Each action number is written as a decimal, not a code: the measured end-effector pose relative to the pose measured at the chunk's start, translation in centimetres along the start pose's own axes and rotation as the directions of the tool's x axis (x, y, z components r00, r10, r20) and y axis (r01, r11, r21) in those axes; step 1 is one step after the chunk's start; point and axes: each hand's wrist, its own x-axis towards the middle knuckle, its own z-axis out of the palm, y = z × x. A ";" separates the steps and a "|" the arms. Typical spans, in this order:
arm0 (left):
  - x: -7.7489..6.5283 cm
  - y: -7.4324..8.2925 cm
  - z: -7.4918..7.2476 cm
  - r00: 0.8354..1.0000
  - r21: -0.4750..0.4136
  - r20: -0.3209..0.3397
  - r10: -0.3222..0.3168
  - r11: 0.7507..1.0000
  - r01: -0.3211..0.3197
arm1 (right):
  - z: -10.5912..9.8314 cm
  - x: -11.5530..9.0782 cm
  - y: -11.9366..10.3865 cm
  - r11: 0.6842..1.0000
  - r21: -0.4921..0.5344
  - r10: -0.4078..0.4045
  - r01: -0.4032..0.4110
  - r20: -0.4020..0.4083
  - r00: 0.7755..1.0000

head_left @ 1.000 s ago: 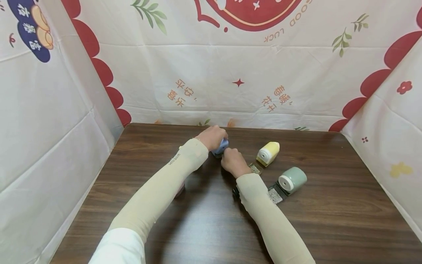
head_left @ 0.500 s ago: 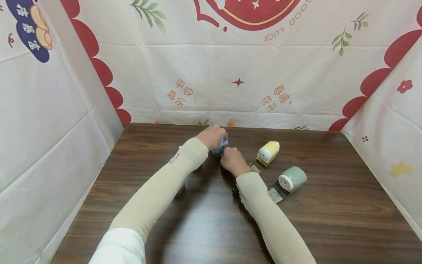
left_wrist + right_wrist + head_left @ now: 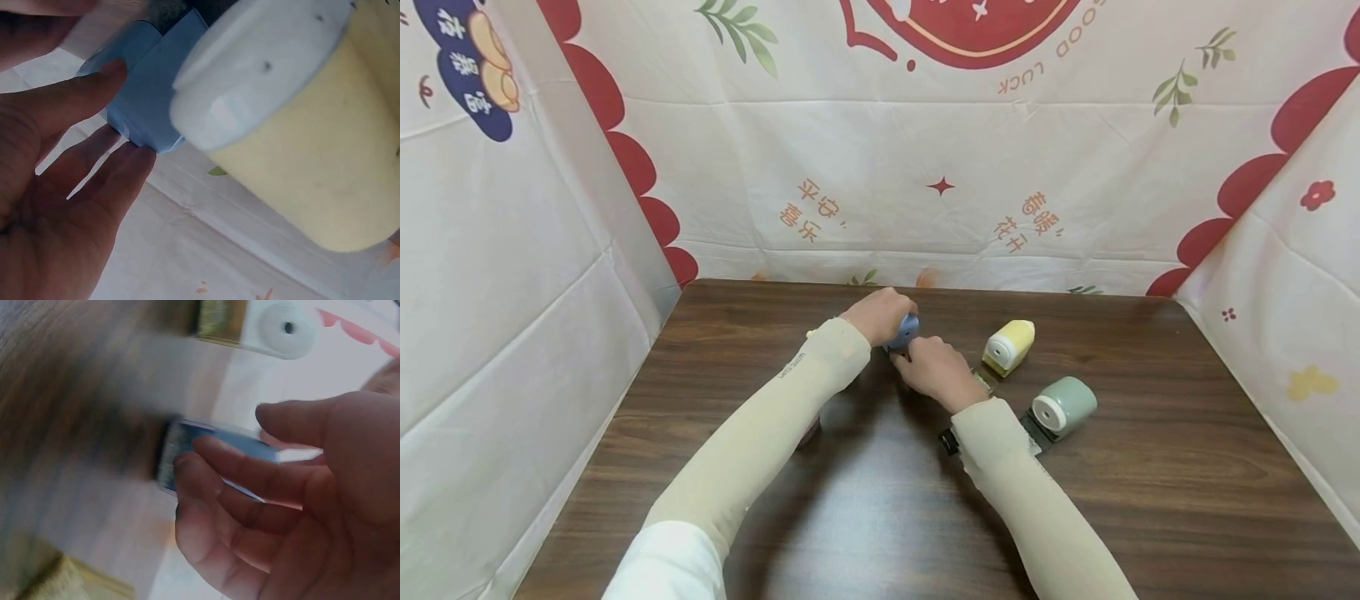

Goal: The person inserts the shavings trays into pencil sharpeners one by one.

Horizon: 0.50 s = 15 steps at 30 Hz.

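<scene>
My left hand grips the body of a small blue pencil sharpener near the table's back. In the left wrist view its thumb and fingers lie along opposite sides of the blue body. Just in front, my right hand has bent fingers beside the sharpener's low end, the thumb standing apart. The right wrist view shows fingertips over a clear tray with greyish contents; blur hides whether they touch it. Close to the left wrist camera stands a cream-yellow sharpener with a white face.
A yellow sharpener and a green one stand to the right, trays pulled out at their fronts. The left forearm partly covers a pinkish item. Printed cloth hangs behind and beside the brown table.
My right hand has shifted slightly forward-left at the fingers, its thumb now extended, while its forearm has swung a little right. The left hand keeps holding the blue sharpener almost in place.
</scene>
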 end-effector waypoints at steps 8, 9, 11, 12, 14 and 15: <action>-0.3 -0.1 -0.1 0.998 -0.004 0.063 0.006 1.000 -0.006 | -2.3 -3.4 0.6 0.992 -0.013 -0.124 0.124 -0.029 0.992; -0.3 -0.1 -0.2 0.998 -0.002 0.068 0.002 1.000 -0.002 | -2.7 -3.8 0.8 0.990 -0.024 -0.137 0.136 -0.031 0.990; -0.4 0.0 -0.4 0.998 -0.005 0.069 -0.003 1.000 0.003 | -3.5 -4.7 1.3 0.988 -0.045 -0.149 0.147 -0.042 0.988; -0.4 0.1 -0.6 0.998 -0.003 0.063 -0.004 1.000 0.004 | -3.9 -5.1 1.6 0.987 -0.055 -0.153 0.150 -0.051 0.987; -0.7 0.3 -0.9 0.999 -0.008 0.043 -0.012 1.000 0.012 | -4.9 -6.1 2.3 0.983 -0.074 -0.174 0.169 -0.069 0.982; -0.9 0.5 -1.1 1.000 -0.006 0.028 -0.014 1.000 0.015 | -5.4 -6.7 2.7 0.981 -0.082 -0.184 0.178 -0.077 0.980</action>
